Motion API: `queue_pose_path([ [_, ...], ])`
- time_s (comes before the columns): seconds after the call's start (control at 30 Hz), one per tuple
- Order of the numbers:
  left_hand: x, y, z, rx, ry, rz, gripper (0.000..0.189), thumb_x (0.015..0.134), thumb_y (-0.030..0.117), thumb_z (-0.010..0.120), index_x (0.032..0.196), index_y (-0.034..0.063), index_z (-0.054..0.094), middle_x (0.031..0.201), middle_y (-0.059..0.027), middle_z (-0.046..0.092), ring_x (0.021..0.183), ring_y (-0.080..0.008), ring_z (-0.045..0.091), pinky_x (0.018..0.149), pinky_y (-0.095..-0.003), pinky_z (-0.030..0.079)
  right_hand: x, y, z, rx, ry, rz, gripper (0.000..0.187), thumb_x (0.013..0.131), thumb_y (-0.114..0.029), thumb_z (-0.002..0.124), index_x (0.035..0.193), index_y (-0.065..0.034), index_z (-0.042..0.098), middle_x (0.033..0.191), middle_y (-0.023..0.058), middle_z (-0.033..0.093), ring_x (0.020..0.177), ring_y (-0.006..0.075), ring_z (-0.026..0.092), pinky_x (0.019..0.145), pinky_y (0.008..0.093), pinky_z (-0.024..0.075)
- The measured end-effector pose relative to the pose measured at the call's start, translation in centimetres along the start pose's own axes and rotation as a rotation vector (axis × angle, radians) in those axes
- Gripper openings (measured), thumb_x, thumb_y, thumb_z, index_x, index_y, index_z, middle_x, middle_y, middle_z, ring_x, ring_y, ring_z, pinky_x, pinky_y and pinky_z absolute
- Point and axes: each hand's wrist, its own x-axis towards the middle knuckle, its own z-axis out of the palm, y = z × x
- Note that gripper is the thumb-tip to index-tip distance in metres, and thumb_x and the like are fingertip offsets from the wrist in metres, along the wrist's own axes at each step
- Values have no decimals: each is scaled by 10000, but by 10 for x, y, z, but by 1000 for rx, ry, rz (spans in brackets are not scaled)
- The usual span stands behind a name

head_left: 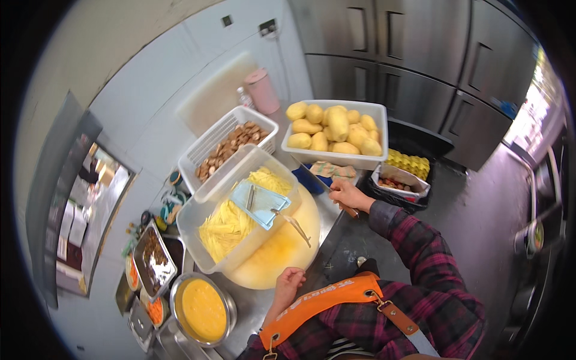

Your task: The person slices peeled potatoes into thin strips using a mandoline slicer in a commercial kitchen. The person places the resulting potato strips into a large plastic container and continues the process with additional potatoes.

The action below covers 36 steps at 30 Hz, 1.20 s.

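My right hand (351, 194) grips the brown handle of a kitchen knife (315, 177), beside a folded cloth (334, 170). The blade points away from me, towards the potato tub. My left hand (290, 282) hangs loosely curled near the front edge of the round cutting board (288, 245), with nothing seen in it. On the board stands a translucent plastic tub (202, 249) of yellow potato shreds (229, 227). Across that tub lies a light blue slicer (261, 202). Peeled potatoes (337, 123) fill a white tub (335, 157) at the back.
A white basket (191, 164) of cut mushrooms (229, 150) stands behind the shreds. Left of the board are a steel bowl of yellow liquid (203, 310) and a metal tray (155, 263). Egg trays (407, 164) lie right of the potatoes. Steel refrigerators (418, 45) line the back.
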Motion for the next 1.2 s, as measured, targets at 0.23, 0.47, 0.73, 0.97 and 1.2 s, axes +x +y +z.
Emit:
queue_pose_path([
  [0.23, 3, 22, 38, -179, 424, 222, 61, 933, 62, 602, 991, 42, 604, 968, -39, 656, 816, -94, 610, 697, -236, 472, 97, 21, 15, -361, -23, -399, 239, 848, -153, 671, 940, -7, 505, 743, 138, 580, 634, 265, 591, 589, 398, 482],
  [0.47, 17, 79, 43, 672, 870, 656, 482, 762, 59, 759, 1187, 38, 533, 1220, -195, 518, 1100, -357, 527, 830, -386, 488, 160, 27, 50, -658, -169, -291, 295, 882, -154, 579, 1120, -12, 480, 1068, 255, 557, 1033, 438, 530, 883, 490, 440],
  [0.73, 52, 98, -10, 1253, 852, 480, 677, 677, 151, 822, 1265, 61, 500, 1268, -175, 515, 1178, -353, 492, 1054, -486, 324, 129, 13, 13, -770, -379, -552, 297, 884, -240, 607, 1054, -9, 529, 1039, 224, 553, 988, 400, 525, 855, 466, 448],
  [0.97, 66, 74, -34, 1266, 808, 510, 303, 699, 64, 735, 959, 77, 580, 909, -95, 582, 954, -302, 544, 1019, -515, 343, 99, -19, -80, -678, -375, -531, 191, 876, -221, 628, 931, -53, 555, 904, 167, 602, 865, 378, 600, 732, 462, 480],
  [1.2, 52, 72, -6, 1236, 817, 481, 273, 713, 94, 736, 936, 93, 578, 898, -94, 576, 952, -286, 554, 1024, -505, 303, 179, -81, -175, -674, 274, -508, 238, 889, -254, 619, 930, -30, 546, 830, 223, 614, 814, 426, 605, 680, 486, 465],
])
